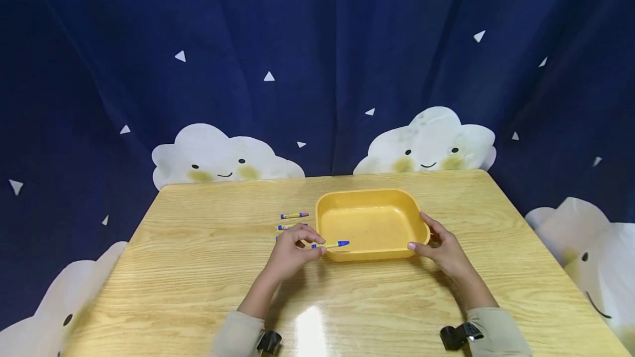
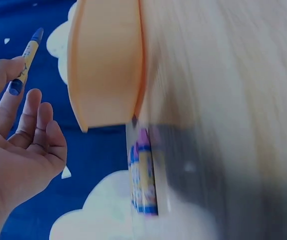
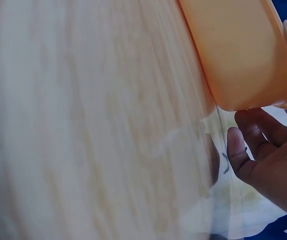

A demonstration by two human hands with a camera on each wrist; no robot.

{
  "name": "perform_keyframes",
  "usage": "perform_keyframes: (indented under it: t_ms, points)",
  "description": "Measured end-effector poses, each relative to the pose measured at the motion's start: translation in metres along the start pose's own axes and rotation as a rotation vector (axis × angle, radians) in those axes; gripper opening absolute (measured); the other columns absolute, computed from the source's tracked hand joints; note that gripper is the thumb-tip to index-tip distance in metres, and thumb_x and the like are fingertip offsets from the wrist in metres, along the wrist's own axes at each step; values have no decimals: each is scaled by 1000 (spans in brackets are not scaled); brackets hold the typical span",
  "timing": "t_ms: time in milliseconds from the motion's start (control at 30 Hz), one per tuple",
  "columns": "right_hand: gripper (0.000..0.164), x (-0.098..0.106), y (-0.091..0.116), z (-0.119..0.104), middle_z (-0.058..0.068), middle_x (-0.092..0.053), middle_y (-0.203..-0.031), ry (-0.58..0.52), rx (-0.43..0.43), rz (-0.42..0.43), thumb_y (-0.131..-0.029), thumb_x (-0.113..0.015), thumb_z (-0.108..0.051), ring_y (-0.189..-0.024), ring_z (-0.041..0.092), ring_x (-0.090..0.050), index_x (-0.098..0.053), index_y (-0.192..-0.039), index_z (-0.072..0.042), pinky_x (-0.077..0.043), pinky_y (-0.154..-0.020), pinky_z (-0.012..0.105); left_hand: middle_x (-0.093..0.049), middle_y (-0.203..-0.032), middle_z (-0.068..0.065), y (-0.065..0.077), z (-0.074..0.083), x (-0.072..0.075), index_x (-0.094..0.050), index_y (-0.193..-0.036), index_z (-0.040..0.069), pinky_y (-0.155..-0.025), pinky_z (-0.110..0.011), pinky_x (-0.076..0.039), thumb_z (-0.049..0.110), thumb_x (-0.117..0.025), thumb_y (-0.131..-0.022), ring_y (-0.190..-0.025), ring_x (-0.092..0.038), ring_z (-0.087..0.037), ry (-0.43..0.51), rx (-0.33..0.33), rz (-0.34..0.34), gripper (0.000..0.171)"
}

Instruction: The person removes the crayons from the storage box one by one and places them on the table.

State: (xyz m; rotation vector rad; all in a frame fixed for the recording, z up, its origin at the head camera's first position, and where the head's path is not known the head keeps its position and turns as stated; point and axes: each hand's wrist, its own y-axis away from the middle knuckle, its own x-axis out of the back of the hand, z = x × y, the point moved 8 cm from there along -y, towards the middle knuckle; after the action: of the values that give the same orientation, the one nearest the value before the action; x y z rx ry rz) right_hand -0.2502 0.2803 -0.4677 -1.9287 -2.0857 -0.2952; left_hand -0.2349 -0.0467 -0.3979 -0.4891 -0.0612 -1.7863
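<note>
My left hand [image 1: 294, 251] pinches a blue-tipped crayon [image 1: 340, 244] with a yellow wrapper between thumb and forefinger. The crayon is over the near left corner of a yellow plastic tray [image 1: 372, 254]. In the left wrist view, the same crayon [image 2: 29, 56] points up and away, and the other fingers of that hand are loosely bent. At the tray's right end, my right hand [image 1: 448, 252] grips the rim, thumb on the near corner and fingers round the outer side. From the right wrist, the tray wall [image 3: 243, 55] stands on the tabletop beside that hand.
Left of the tray lie several crayons, one with a purple tip [image 1: 295, 215] farthest back and another [image 1: 291, 227] nearer, partly behind the left hand. The wooden table [image 1: 198, 236] ends at a dark blue curtain [image 1: 307, 43] with white clouds.
</note>
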Motion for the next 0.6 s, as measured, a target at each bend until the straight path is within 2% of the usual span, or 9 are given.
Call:
perform_keyframes:
  t_ms: [67,133,300,467,600]
  points:
    - [87,0,0,0,23,-34,-141,-14,4,0,-79,-76,-19,-110,39,-47,-23,-148,-9,-46,-77,19,-63,-94,-8,6,7,8,-71,-82,3,-71,-38,-42,1,-75,-74,-88,-54,-28,-11,7,7,9]
    - [87,-1,0,-1,23,-35,-140,-24,6,1,-79,-76,-17,-110,39,-47,-23,-148,-8,-46,-77,19,-63,-95,-8,11,4,15,-71,-82,3,-70,-38,-42,1,-75,-74,-87,-55,-28,-20,10,21,9]
    - [88,-1,1,-2,23,-36,-139,-18,-4,10,-78,-77,-17,-108,38,-48,-24,-147,-7,-46,-76,19,-63,-93,2,20,-33,28,-73,-82,11,-69,-35,-43,9,-78,-74,-86,-55,-20,-28,38,40,9]
    - [90,-1,1,-2,21,-32,-141,-36,-33,18,-76,-79,-17,-107,38,-47,-25,-147,-8,-46,-76,18,-61,-89,1,31,-48,40,-73,-82,14,-69,-33,-46,8,-76,-75,-84,-54,-19,-26,92,25,10]
    - [91,0,1,-4,22,-33,-140,-27,-41,16,-75,-79,-17,-108,39,-46,-25,-147,-7,-46,-76,19,-62,-90,-3,39,-51,48,-73,-83,9,-69,-31,-47,3,-74,-76,-83,-55,-20,-41,138,15,10]
